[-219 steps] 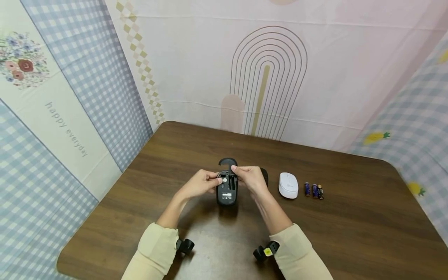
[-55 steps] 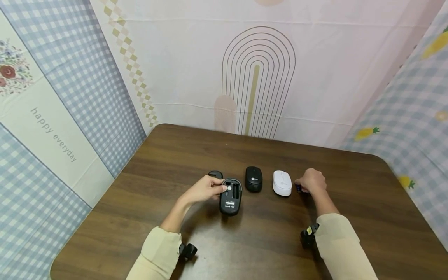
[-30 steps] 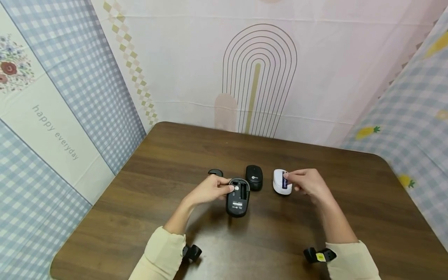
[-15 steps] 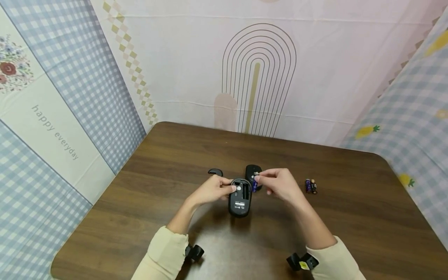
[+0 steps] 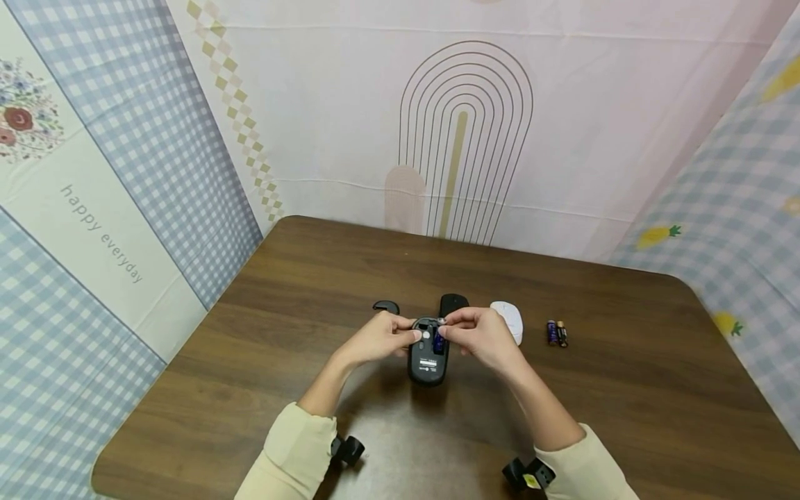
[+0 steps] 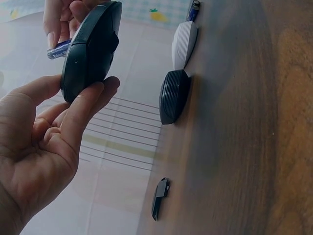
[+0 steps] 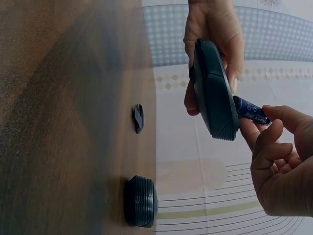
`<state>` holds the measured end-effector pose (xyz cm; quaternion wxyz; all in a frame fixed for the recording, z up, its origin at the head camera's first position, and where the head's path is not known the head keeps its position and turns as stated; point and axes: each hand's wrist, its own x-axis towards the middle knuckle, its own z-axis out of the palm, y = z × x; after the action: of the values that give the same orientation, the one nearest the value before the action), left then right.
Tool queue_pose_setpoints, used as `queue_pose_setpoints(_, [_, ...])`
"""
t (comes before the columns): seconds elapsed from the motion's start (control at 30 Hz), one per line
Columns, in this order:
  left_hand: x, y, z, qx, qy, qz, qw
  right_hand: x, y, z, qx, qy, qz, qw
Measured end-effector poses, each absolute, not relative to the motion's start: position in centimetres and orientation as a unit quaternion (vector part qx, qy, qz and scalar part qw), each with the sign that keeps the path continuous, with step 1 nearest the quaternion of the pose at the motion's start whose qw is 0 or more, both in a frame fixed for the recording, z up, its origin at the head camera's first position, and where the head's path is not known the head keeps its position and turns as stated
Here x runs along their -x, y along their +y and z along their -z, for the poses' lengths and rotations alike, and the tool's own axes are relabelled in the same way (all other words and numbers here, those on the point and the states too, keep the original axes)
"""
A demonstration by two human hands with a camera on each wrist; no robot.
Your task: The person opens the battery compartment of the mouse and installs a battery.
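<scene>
On my head view: left hand (image 5: 375,339) has its fingers pinching a black mouse (image 5: 428,357) by the edge, thumb on the underside. Mouse is up off the counter (image 5: 625,396), its opened-up underside facing me, white label showing near the bottom.

Right hand (image 5: 484,338): thumb and fingers pinching a blue battery (image 7: 250,111) by its outer end. Inner end is at the mouse underside; my right wrist view has it tilted, sticking out. Can't tell how deep it sits.

Rest, all on the counter: black cover piece (image 5: 387,306) beyond the left hand; second black mouse (image 5: 453,303) behind the right hand, partly hidden; white mouse (image 5: 511,321) right of that, also partly hidden; two batteries (image 5: 553,333) farther right, side by side.
</scene>
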<state>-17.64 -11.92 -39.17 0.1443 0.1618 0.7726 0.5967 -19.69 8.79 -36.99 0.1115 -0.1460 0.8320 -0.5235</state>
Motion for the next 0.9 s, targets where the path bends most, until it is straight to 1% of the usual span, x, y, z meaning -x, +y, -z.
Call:
queue_pose_setpoints(0.13, [16.8, -11.8, 37.7, -0.167, 0.772, -0.597, 0.142, 19.5, 8.8, 37.1, 0.148, 0.840, 0.512, 0.097])
queue_pose_setpoints(0.4, [16.8, -11.8, 37.4, -0.165, 0.775, -0.592, 0.144, 19.4, 8.8, 37.5, 0.145, 0.848, 0.503, 0.083])
queue_pose_setpoints(0.9, [17.0, -11.8, 37.7, -0.163, 0.762, -0.608, 0.151, 19.5, 8.7, 37.9, 0.153, 0.835, 0.520, 0.102])
